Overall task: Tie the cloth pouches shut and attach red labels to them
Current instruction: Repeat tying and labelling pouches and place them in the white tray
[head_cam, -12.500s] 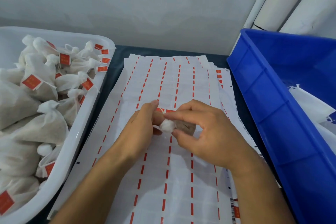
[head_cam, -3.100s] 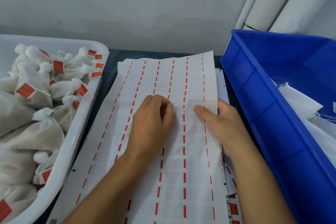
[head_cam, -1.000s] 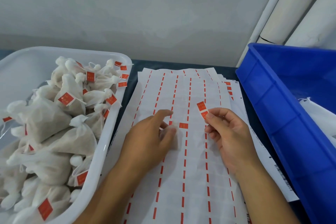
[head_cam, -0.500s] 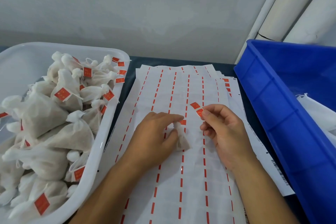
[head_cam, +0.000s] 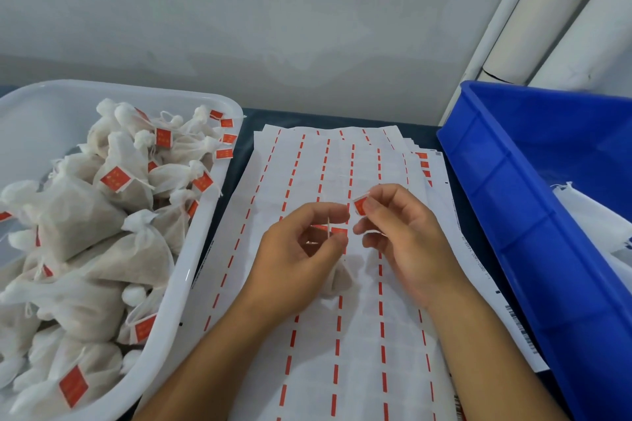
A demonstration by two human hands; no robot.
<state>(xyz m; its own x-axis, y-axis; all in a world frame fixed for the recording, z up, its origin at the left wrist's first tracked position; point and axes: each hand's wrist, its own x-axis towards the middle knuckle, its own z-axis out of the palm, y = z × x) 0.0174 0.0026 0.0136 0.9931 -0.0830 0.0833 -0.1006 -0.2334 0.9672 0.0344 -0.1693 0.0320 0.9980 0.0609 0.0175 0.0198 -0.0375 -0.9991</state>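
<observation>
A small white cloth pouch [head_cam: 337,278] hangs just above the label sheets [head_cam: 342,335]. My left hand [head_cam: 294,256] pinches its thin drawstring [head_cam: 329,227] between thumb and forefinger, so the string stands taut and upright. My right hand [head_cam: 403,243] pinches a peeled red label [head_cam: 359,206] at its fingertips, just right of the string's top. Label and string are a small gap apart. The left hand hides part of the pouch.
A white tub [head_cam: 205,243] on the left holds several tied pouches with red labels. A blue bin [head_cam: 513,215] on the right holds white cloth bags [head_cam: 595,215]. White rolls [head_cam: 547,17] lean against the wall at the back right.
My left hand has lifted the pouch off the sheet by its string. My right hand has brought the red label closer to the string.
</observation>
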